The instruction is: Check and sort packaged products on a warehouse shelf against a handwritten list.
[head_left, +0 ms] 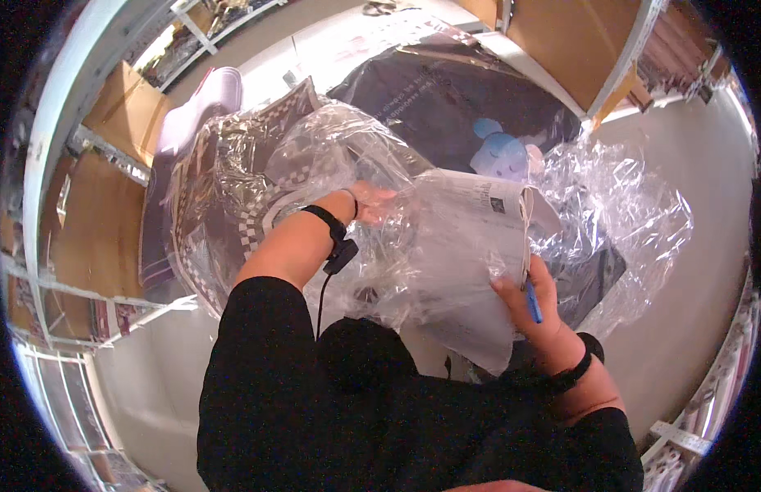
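A clear, glossy plastic bag (343, 123) lies left, containing a dark textile with checkered trim (247, 225). A white, printed, flexible sheet bundle (466, 217) is positioned centrally, right of the bag. The right grip (548, 312) is clenched on its right edge, a narrow blue object (534, 303) at the fingers. The left grip (370, 203) meets clear film; whether it grasps cannot be determined. Far: a dark, film-wrapped package (421, 107).

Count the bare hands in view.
2: the left hand at the clear plastic, the right hand at the edge of the white sheets. No other hand shows.
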